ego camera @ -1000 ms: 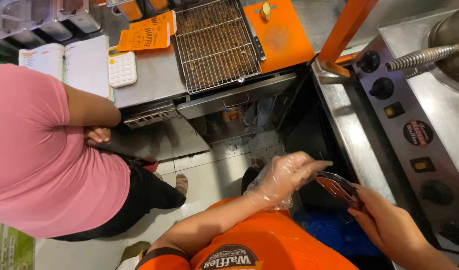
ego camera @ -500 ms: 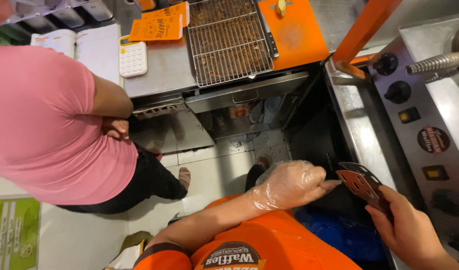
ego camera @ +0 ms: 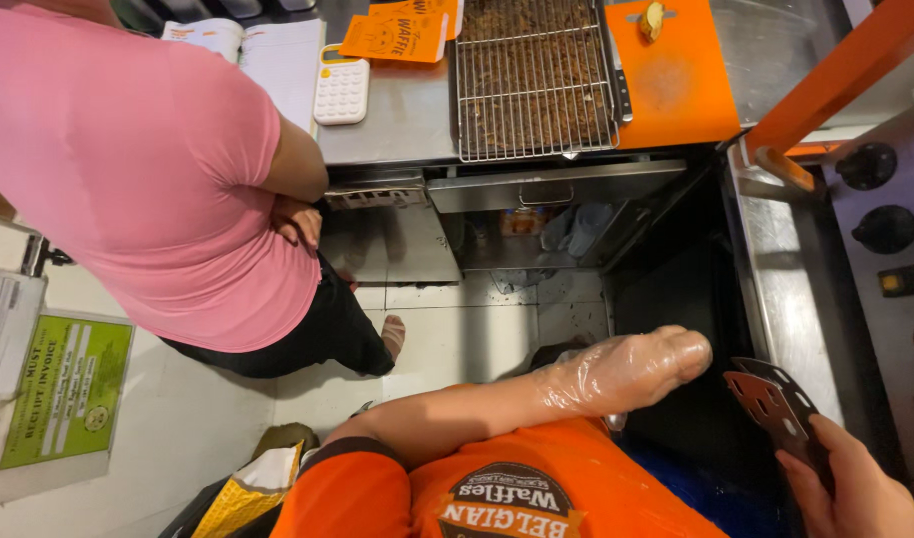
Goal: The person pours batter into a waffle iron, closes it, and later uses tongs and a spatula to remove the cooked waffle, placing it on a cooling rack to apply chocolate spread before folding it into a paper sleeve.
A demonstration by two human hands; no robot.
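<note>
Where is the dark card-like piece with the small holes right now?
In the head view, the dark perforated piece sits at lower right, held in the right hand, just right of the gloved left hand and beside the steel counter edge.

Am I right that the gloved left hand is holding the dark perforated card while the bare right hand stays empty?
Not quite: the head view shows the dark perforated card in the bare right hand, while the gloved left hand is closed and apparently empty.
</note>
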